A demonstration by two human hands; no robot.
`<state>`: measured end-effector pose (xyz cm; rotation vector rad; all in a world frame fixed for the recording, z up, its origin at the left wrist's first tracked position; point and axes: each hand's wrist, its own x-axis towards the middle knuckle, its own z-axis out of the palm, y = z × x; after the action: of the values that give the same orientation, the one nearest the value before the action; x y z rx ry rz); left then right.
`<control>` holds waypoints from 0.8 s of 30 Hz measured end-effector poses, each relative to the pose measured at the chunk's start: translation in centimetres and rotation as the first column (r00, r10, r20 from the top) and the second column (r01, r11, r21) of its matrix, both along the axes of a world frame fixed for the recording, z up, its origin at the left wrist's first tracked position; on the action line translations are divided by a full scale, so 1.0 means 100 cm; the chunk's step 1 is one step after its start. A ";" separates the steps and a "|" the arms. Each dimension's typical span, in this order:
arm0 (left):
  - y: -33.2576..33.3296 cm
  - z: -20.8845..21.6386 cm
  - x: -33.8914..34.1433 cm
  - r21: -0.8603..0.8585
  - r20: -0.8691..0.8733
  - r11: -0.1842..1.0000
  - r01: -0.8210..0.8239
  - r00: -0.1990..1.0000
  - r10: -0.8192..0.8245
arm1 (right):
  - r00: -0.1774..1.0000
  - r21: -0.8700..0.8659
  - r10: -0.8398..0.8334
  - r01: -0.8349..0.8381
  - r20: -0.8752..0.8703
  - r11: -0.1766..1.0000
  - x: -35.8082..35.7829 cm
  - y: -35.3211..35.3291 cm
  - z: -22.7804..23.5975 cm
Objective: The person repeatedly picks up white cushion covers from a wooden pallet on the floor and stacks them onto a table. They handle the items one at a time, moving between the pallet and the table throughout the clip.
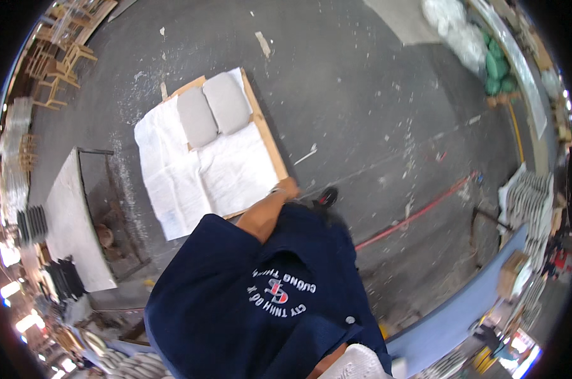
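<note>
My left hand [289, 187] is at the near right corner of a low wooden platform [264, 132], its fingers closed around the edge as far as I can see. A light band circles that wrist. White padding cloth [226, 177] covers most of the platform and hangs past its left side. Toward its far end, one grey seat cushion [197, 119] lies beside another grey cushion [226, 104]. My right hand does not show; my dark blue shirt fills the lower middle.
A pale panel table [74, 221] with a metal frame stands to the left. Wooden chairs [61, 76] are at the far left. A long blue-grey surface [456, 316] lies at the lower right, near stacked grey cushions [529, 208]. Red tape [419, 215] crosses the floor.
</note>
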<state>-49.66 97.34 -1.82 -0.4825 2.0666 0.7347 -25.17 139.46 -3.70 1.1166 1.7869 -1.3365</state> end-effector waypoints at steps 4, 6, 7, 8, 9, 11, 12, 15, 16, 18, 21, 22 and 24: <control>-0.042 -0.019 -0.031 0.173 -0.338 0.938 -0.299 0.877 0.342 | 0.992 -0.068 0.085 -0.091 -0.089 0.994 -0.187 0.099 0.015; -0.056 0.012 -0.054 0.327 -0.294 0.774 -0.543 0.720 0.629 | 0.978 0.056 -0.040 0.052 -0.207 0.997 -0.297 0.090 0.050; -0.056 0.020 -0.058 0.319 -0.296 0.669 -0.672 0.599 0.744 | 0.972 0.118 0.095 -0.070 -0.216 0.990 -0.344 0.109 0.048; -0.060 0.010 -0.060 0.321 -0.348 0.635 -0.703 0.536 0.769 | 0.951 0.178 0.219 -0.181 -0.219 0.967 -0.397 0.130 0.044; -0.061 -0.008 -0.056 0.236 -0.362 0.628 -0.742 0.532 0.765 | 0.942 0.191 0.240 -0.198 -0.233 0.961 -0.450 0.133 0.049; -0.056 -0.038 -0.059 0.076 -0.388 0.616 -0.784 0.546 0.743 | 0.910 0.209 0.269 -0.209 -0.317 0.955 -0.538 0.101 0.063; -0.047 -0.040 -0.062 0.024 -0.273 0.600 -0.799 0.573 0.773 | 0.880 0.213 0.279 -0.209 -0.384 0.954 -0.579 0.077 0.072; -0.043 -0.102 -0.062 -0.062 0.023 0.435 -0.898 0.435 0.900 | 0.773 0.142 0.316 -0.286 -0.549 0.948 -0.666 -0.037 0.119; -0.049 -0.132 -0.074 -0.050 0.050 0.379 -0.924 0.376 0.925 | 0.729 0.114 0.330 -0.330 -0.600 0.937 -0.688 -0.079 0.128; -0.086 -0.086 -0.137 -0.022 0.070 0.358 -0.934 0.355 0.932 | 0.665 0.067 0.387 -0.454 -0.639 0.889 -0.716 -0.133 0.107; -0.164 -0.101 -0.212 0.051 -0.175 0.404 -0.913 0.390 0.904 | 0.715 0.087 0.589 -0.606 -0.377 0.791 -0.736 -0.184 0.059; -0.199 -0.096 -0.243 0.058 -0.141 0.499 -0.864 0.488 0.861 | 0.844 -0.062 0.465 -0.497 -0.266 0.866 -0.726 -0.210 0.047; -0.262 -0.054 -0.290 0.006 -0.433 0.643 -0.766 0.578 0.692 | 0.662 -0.044 0.742 -0.749 -0.105 0.661 -0.769 -0.264 0.035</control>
<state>-78.62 71.18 -7.20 -1.4787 2.3017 1.2074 -102.06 113.06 -0.24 0.1836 1.9037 -0.9168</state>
